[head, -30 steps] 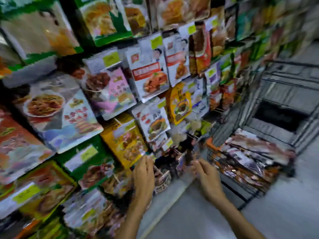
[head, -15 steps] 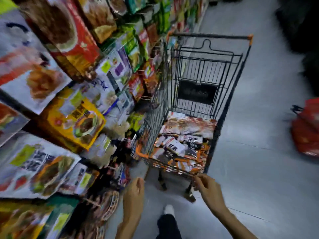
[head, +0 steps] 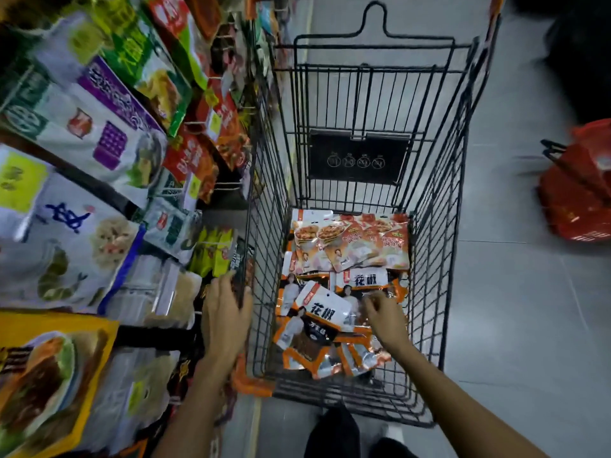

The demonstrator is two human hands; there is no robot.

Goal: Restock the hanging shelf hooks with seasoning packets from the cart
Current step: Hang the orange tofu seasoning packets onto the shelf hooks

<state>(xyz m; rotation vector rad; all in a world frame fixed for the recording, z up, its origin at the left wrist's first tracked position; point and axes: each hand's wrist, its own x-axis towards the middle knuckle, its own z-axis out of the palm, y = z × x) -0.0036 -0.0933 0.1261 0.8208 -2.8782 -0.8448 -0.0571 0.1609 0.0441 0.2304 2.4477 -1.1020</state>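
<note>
A black wire cart (head: 429, 266) with orange corner guards stands in front of me. On its floor lie several seasoning packets: white-and-orange ones with black characters (head: 325, 309) nearest me, and orange ones with dish pictures (head: 350, 239) behind them. My right hand (head: 385, 317) is inside the cart, fingers bent down onto the packet pile, and no packet is lifted. My left hand (head: 224, 315) rests with fairly straight fingers against the cart's left rim. Hanging packets on shelf hooks (head: 99, 137) fill the left side.
A red shopping basket (head: 578, 196) sits on the grey floor to the right. The cart's left wall stands close against the shelf. Some bare hook rods (head: 228, 185) show among the hanging packets. My legs (head: 334, 434) are just behind the cart.
My view swung from the shelf down over the cart. My right hand went from the cart's near rim down onto the packets, and my left hand came onto the cart's left rim.
</note>
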